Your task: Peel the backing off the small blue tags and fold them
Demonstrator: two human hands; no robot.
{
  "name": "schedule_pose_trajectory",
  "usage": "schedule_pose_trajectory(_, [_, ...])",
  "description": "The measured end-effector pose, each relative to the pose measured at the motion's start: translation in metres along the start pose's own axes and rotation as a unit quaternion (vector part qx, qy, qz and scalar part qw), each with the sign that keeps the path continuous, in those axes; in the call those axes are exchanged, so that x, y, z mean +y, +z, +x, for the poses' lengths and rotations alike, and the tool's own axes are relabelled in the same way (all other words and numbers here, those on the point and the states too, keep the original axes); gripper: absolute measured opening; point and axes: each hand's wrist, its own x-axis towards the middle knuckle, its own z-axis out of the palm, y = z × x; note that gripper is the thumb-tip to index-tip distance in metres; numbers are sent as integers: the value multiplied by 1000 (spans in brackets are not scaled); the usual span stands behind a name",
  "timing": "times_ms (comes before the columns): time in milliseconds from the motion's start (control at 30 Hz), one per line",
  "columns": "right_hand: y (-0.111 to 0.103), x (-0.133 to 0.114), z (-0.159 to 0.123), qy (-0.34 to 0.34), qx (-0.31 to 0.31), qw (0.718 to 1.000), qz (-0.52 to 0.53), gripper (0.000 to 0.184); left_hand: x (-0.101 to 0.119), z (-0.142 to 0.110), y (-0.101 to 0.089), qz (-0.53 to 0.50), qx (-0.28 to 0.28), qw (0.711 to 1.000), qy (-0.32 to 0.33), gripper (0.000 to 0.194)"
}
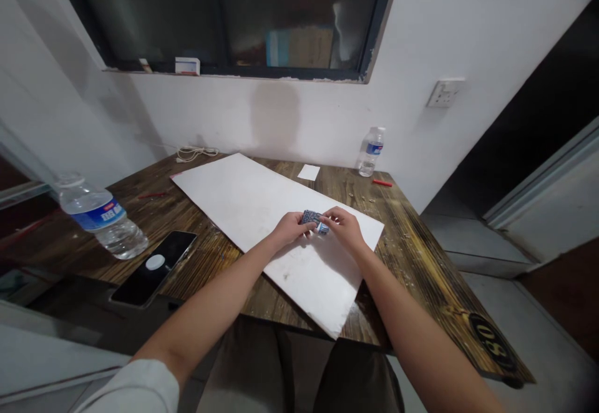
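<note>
Left hand (pixel 291 228) and right hand (pixel 344 229) both grip a small blue-patterned packet (pixel 312 220), fingers (pixel 330 214) closed on it, just above the white board (pixel 309 288).

The left forearm (pixel 215 301) and right forearm (pixel 412 319) extend forward and inward from the lower corners of the view, converging at center. The left hand (pixel 290 228) and right hand (pixel 344 229) face each other palm-down, with fingers curled inward and fingertips closely opposed.
</note>
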Motion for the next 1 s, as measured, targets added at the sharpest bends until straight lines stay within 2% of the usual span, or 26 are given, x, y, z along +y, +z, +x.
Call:
schedule_pose_trajectory(267, [-5, -1, 0, -26, 16, 998, -46, 29, 11, -3, 0, -16, 29, 999, -4, 22])
schedule_pose_trajectory(400, [-9, 8, 3, -6, 21, 994, -103, 25, 9, -2, -1, -38, 59, 997, -5, 23])
schedule_pose_trajectory(500, [-14, 14, 5, 17, -12, 983, -182, 24, 6, -1, -1, -52, 82, 995, -3, 24])
schedule_pose_trajectory(667, [-15, 12, 1, 60, -90, 945, -310, 24, 6, -3, -1, -51, 88, 995, -22, 22])
schedule_pose_trajectory(767, [-13, 9, -2, 67, -107, 926, -356, 22, 9, -5, 0, -57, 90, 994, -33, 21])
schedule_pose_trajectory(900, [-11, 11, -4, 76, -100, 917, -379, 19, 11, -6, 0, -62, 89, 993, -37, 23])
schedule_pose_trajectory(1000, [-12, 14, -3, 70, -49, 933, -351, 17, 11, -7, 1, -56, 87, 994, -45, 24])
